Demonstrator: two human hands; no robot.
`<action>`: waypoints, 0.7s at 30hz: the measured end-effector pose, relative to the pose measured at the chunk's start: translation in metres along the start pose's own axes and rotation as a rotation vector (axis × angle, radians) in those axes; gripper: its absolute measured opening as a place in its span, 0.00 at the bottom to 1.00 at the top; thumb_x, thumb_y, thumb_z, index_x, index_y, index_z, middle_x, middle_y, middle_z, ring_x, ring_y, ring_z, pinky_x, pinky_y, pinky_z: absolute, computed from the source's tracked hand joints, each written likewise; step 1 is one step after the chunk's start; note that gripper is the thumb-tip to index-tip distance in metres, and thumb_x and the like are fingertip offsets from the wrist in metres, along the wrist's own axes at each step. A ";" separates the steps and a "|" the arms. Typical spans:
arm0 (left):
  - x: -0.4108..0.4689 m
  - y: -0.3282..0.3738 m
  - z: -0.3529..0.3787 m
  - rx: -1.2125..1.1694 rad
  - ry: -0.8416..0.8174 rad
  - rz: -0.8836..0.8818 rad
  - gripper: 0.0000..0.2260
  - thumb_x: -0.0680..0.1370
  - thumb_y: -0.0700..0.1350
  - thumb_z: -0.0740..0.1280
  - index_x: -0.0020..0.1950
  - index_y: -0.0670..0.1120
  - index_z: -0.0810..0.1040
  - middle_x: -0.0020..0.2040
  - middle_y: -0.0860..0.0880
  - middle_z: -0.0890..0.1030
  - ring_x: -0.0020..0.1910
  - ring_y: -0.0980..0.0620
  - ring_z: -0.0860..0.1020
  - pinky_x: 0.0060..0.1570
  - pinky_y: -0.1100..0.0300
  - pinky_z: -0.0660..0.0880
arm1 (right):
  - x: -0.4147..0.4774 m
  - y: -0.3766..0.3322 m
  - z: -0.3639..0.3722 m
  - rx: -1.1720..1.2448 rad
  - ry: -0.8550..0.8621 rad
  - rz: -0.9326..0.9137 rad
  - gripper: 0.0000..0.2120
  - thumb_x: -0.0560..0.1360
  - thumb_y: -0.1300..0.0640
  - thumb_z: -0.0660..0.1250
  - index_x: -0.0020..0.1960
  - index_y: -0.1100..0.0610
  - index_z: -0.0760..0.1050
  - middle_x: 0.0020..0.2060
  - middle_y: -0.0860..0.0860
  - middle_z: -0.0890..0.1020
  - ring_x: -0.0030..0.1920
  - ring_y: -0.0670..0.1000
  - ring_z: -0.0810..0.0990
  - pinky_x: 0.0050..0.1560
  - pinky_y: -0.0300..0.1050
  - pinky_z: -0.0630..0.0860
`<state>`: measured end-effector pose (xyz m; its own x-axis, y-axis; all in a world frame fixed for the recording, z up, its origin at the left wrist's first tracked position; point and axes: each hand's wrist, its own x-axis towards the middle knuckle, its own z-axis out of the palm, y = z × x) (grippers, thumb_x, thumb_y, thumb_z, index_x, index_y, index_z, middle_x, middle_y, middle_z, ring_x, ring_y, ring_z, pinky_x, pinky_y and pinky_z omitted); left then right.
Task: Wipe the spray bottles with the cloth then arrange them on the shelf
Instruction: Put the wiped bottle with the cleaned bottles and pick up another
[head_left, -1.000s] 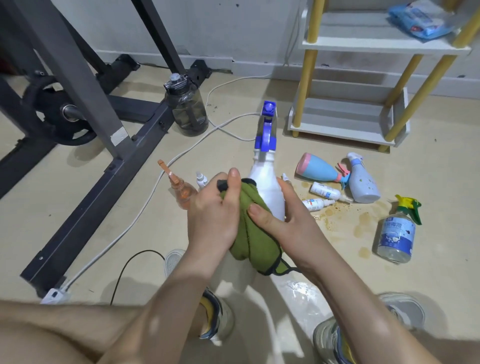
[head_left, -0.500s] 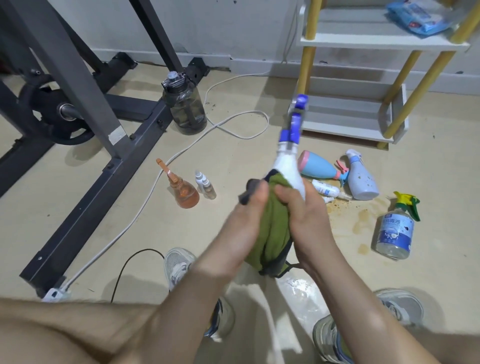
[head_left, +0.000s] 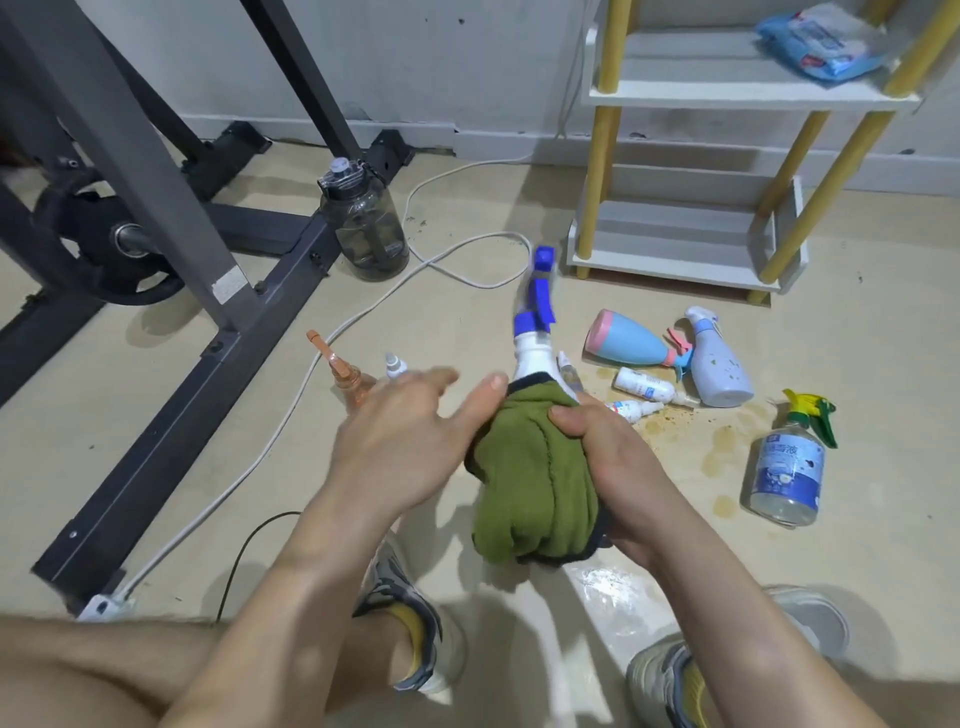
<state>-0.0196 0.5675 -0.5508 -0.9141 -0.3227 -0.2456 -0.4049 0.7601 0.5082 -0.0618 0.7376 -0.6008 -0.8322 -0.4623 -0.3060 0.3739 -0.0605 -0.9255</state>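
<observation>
A white spray bottle with a blue trigger head (head_left: 535, 338) is held above the floor, its body wrapped in the green cloth (head_left: 535, 478). My right hand (head_left: 613, 467) grips the cloth-covered body from the right. My left hand (head_left: 405, 441) lies beside the cloth with straight fingers, its thumb touching the top edge. On the floor lie a blue-and-pink bottle (head_left: 628, 345), a pale blue spray bottle (head_left: 719, 364), a clear bottle with a green-yellow trigger (head_left: 789, 467), an orange bottle (head_left: 343, 374) and small white bottles (head_left: 644, 387). The white-and-yellow shelf (head_left: 685, 249) stands behind.
A grey exercise machine frame (head_left: 171, 291) fills the left. A dark water jug (head_left: 366, 223) and a white cable (head_left: 457, 260) lie near it. Brown stains (head_left: 722, 441) mark the floor by the bottles. A blue packet (head_left: 826, 41) sits on the upper shelf. My shoes (head_left: 410, 613) are below.
My left hand has let go of the cloth and opened, sliding left. The bottle has tilted back toward upright, and the cloth now covers more of its body under my right hand.
</observation>
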 end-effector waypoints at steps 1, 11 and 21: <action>0.002 0.007 -0.001 -0.218 0.006 -0.001 0.30 0.73 0.74 0.52 0.51 0.54 0.82 0.49 0.55 0.84 0.54 0.52 0.79 0.55 0.53 0.73 | -0.001 -0.002 0.000 -0.056 -0.042 -0.002 0.15 0.74 0.51 0.61 0.57 0.55 0.79 0.51 0.56 0.85 0.53 0.54 0.84 0.56 0.52 0.78; 0.017 -0.002 0.013 -0.725 0.028 -0.091 0.16 0.77 0.54 0.69 0.43 0.40 0.80 0.35 0.49 0.79 0.35 0.53 0.75 0.38 0.58 0.70 | -0.006 -0.019 -0.015 -0.470 -0.019 -0.150 0.19 0.80 0.50 0.62 0.40 0.65 0.76 0.33 0.52 0.76 0.34 0.48 0.72 0.41 0.46 0.68; 0.028 -0.016 -0.003 -0.661 0.432 -0.006 0.19 0.74 0.65 0.61 0.53 0.51 0.76 0.45 0.54 0.83 0.51 0.46 0.80 0.53 0.38 0.77 | -0.021 -0.059 -0.011 -0.076 -0.049 -0.128 0.21 0.72 0.46 0.67 0.42 0.66 0.80 0.40 0.65 0.83 0.40 0.60 0.78 0.47 0.57 0.72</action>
<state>-0.0383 0.5446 -0.5634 -0.7851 -0.6189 0.0239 -0.2152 0.3088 0.9265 -0.0713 0.7607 -0.5425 -0.8494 -0.4979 -0.1748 0.2324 -0.0555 -0.9710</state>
